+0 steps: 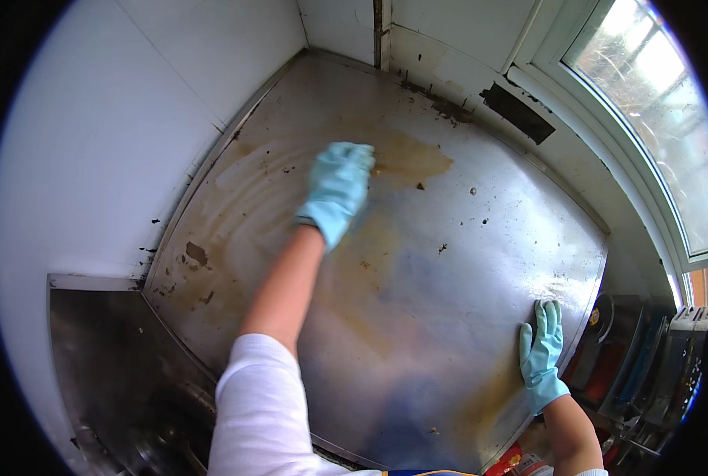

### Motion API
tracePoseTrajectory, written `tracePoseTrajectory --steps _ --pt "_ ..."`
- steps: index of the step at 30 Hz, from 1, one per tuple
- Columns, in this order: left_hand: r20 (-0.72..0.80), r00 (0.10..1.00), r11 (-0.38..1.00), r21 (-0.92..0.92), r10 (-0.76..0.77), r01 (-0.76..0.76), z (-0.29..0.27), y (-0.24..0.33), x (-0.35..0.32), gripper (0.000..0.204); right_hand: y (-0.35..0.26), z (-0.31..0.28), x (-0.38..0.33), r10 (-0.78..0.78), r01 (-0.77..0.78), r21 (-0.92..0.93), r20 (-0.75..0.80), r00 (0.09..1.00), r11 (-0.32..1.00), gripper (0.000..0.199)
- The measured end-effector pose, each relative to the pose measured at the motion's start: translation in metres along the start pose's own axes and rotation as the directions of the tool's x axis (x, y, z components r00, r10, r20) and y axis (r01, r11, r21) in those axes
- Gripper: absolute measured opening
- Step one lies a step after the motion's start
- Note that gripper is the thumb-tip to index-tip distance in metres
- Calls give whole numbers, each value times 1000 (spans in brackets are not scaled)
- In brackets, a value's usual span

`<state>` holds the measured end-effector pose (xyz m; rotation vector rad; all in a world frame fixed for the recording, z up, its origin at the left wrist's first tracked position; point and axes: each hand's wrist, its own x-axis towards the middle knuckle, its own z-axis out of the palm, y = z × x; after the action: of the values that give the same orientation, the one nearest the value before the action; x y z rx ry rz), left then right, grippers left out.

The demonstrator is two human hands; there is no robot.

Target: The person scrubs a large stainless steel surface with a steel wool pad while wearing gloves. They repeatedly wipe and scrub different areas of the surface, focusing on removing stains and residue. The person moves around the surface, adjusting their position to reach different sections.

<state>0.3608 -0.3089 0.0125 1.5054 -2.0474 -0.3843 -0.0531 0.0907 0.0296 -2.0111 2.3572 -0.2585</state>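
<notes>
A wide stainless steel countertop (457,270) with brown stains and wet smears fills the middle. My left hand (340,189), in a light blue-green rubber glove, reaches across to its far left part. The fingers are curled down against the metal beside a brown puddle (417,159); whatever they may hold is hidden under the glove, and the hand is slightly blurred. Near the right edge, my right hand (541,353), gloved alike, rests on the metal with its fingers stretched out and nothing in it.
White wall panels (124,143) rise at the left and back. A window (648,103) is at the right. Below it, a rack (636,357) with trays and utensils stands beside the countertop. At lower left lies a darker metal surface (108,341) with cookware. Dark crumbs dot the steel.
</notes>
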Motion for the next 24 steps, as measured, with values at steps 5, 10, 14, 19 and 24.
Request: tracePoseTrajectory --steps 5,10,14,19,24 --pt "-373 927 832 501 -41 239 -80 -116 -13 26 1 0 1 -23 23 -21 -5 1000 1000 61" --pt "327 919 949 149 218 -278 -77 -131 -21 19 1 -2 0 4 -3 -15 39 999 1000 60" --pt "-168 983 841 539 69 33 -91 -120 -6 15 -1 -3 -1 24 -23 -16 70 997 1000 59" --pt "303 950 980 196 -77 17 -105 -115 -1 15 1 -3 1 0 0 -7 43 999 1000 60" --pt "314 949 628 743 -23 -231 -112 -104 2 22 5 1 1 -14 14 -20 24 1000 1000 62"
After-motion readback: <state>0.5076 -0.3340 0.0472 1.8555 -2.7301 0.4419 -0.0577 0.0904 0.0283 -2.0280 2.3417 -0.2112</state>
